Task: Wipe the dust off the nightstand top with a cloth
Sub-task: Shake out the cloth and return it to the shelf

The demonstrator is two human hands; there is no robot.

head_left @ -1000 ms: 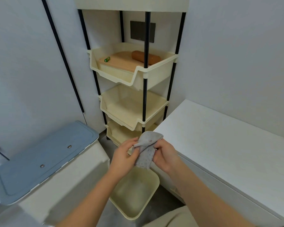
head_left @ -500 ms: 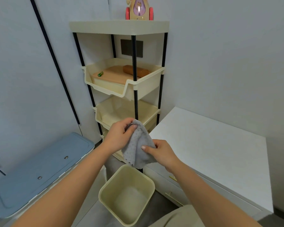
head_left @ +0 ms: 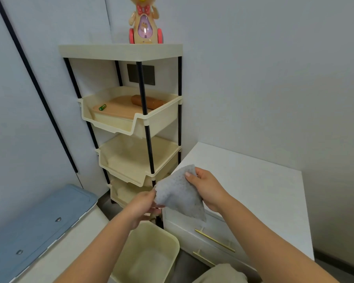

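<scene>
A grey speckled cloth (head_left: 180,194) hangs spread between my two hands, just off the near left corner of the white nightstand (head_left: 253,186). My right hand (head_left: 207,187) pinches the cloth's upper edge, thumb on top. My left hand (head_left: 142,205) grips its lower left edge from below. The cloth is in the air and does not touch the nightstand top. Two drawers with brass handles show on the nightstand's front.
A cream bin (head_left: 147,256) stands on the floor under my hands. A cream tiered rack (head_left: 131,123) with black posts stands left of the nightstand, a toy (head_left: 144,23) on top. A box with a blue lid (head_left: 39,219) sits at left.
My hands have drawn apart and spread the cloth out, the right hand moving up and right towards the nightstand. The camera has tilted upward, bringing the toy into view.
</scene>
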